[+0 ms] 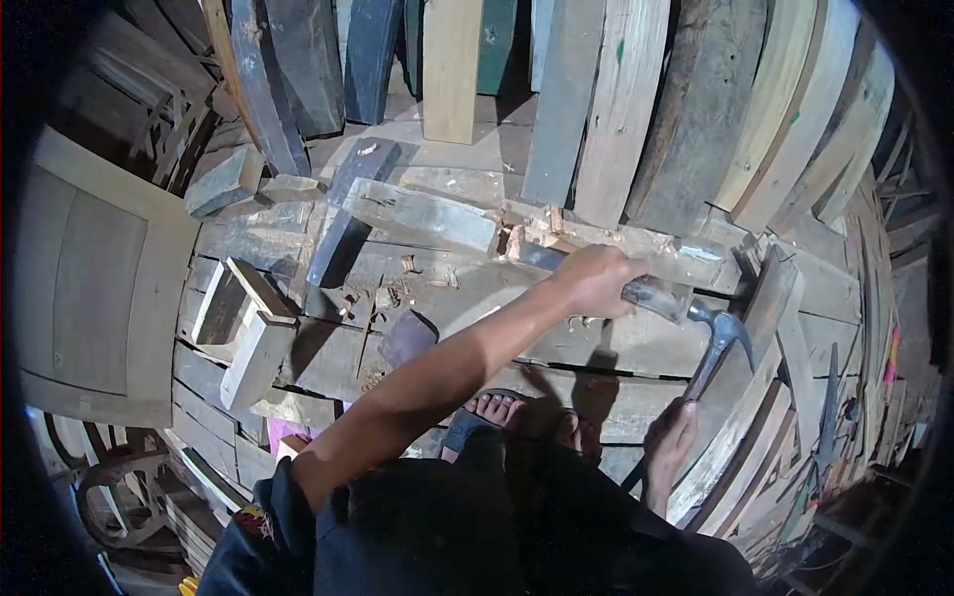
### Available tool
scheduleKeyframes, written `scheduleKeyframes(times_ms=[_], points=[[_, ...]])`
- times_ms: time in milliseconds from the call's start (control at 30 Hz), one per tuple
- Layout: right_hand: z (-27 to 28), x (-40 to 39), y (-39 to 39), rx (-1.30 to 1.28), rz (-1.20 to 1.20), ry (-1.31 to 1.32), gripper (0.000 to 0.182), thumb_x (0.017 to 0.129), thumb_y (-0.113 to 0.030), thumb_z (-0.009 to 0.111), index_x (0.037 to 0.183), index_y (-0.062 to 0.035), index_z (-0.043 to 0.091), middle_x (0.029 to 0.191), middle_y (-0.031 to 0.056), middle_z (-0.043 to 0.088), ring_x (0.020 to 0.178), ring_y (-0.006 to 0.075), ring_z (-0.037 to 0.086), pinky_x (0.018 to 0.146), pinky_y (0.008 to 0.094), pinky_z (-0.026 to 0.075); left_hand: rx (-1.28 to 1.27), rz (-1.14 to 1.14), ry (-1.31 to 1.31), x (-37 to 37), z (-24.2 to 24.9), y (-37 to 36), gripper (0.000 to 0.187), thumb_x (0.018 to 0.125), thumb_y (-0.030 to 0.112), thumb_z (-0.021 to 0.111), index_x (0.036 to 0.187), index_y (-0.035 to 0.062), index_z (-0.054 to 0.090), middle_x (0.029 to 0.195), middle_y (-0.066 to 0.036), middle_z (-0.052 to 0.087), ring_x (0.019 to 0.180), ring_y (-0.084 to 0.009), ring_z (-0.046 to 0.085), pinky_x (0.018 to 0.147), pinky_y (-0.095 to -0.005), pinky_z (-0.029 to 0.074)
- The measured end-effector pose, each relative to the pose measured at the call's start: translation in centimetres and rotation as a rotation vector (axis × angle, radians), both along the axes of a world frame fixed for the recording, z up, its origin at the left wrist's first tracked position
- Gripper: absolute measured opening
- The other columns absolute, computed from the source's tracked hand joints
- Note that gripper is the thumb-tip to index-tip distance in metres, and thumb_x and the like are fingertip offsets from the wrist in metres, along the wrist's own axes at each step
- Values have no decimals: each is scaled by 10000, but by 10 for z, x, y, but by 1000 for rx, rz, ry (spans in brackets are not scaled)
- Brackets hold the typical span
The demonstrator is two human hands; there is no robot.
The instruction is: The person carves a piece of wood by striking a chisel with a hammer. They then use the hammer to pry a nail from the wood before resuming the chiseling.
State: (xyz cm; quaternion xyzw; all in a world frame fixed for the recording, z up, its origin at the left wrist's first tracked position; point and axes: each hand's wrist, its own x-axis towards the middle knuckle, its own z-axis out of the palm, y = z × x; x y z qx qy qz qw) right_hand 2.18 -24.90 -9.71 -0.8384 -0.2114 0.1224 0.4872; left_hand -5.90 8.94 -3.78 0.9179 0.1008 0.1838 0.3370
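Observation:
My left hand (596,280) is wrapped around a chisel (658,297), its wide blade pointing left and its butt end sticking out to the right of my fist. The blade meets the cut end of a squared timber (422,214), where fresh, splintered wood shows. In my right hand (673,437) is a claw hammer (723,330), gripped by the handle. The hammer's head overlaps the chisel's butt end in this view. A dark block (343,238) lies under the timber's left part.
Wood chips (393,296) lie scattered on the plank floor (477,333). Boards (556,99) stand upright along the back. A wooden panel (94,288) leans at left beside an angled wood piece (256,360). A handsaw (827,417) lies at right. My feet (494,407) are close by.

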Motion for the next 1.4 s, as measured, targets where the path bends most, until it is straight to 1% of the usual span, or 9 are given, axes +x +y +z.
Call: scheduleKeyframes(times_ms=[33,67,100,133,300,433,567,933,1400], points=[[20,-6,4,43,9,153,434,1121,-436,408,1116,-42,590,943,50,552,820,143,532,693,262,456,20,-18,2,2,-7,0,283,691,167,743,950,63,695,723,-212,688,712,-411,696,650,-509,545],[28,-6,8,11,-19,-142,406,1115,-411,452,1092,-23,572,919,35,535,788,119,503,700,252,439,40,-37,7,3,-12,1,287,691,167,742,955,65,696,716,-209,685,711,-412,695,651,-509,546],[25,-2,-7,71,-231,267,430,1110,-463,445,1077,-51,561,868,-1,514,693,56,455,580,192,370,59,-42,-7,2,-16,1,282,695,175,741,953,70,700,708,-199,679,722,-411,698,652,-508,548],[30,11,-5,165,-355,170,408,1103,-479,460,1072,-84,560,807,-35,488,640,46,440,529,197,346,43,-33,-27,1,-14,1,273,695,175,739,943,69,699,714,-199,682,724,-410,698,653,-509,548],[101,45,-3,487,-493,73,492,1058,-610,452,1034,-129,554,649,-44,422,459,63,366,390,240,294,-1,11,-18,5,-11,1,257,697,176,729,924,59,710,755,-202,703,742,-409,700,671,-516,549],[75,18,21,610,-591,85,524,1069,-616,402,1016,-115,543,637,-23,424,453,90,383,377,255,335,-13,15,4,4,-9,0,270,689,211,759,901,54,705,767,-203,708,748,-415,701,675,-515,550],[30,-16,13,41,87,283,338,1128,-332,423,940,-62,500,756,-30,422,670,81,400,582,263,336,59,59,49,-8,-9,15,284,671,229,789,896,76,705,757,-198,704,745,-406,705,665,-506,552],[86,20,19,300,-372,255,441,1066,-569,487,1067,-138,580,709,-58,456,507,28,383,432,191,279,-45,-173,-146,-7,20,-7,273,643,151,774,877,61,666,708,-172,678,662,-355,696,591,-477,531],[86,11,5,210,-54,343,377,1126,-425,423,1013,-91,559,680,-45,432,494,42,369,420,216,264,-43,-58,11,18,-7,-15,204,719,111,719,892,8,686,807,-205,716,733,-403,710,694,-496,564]])
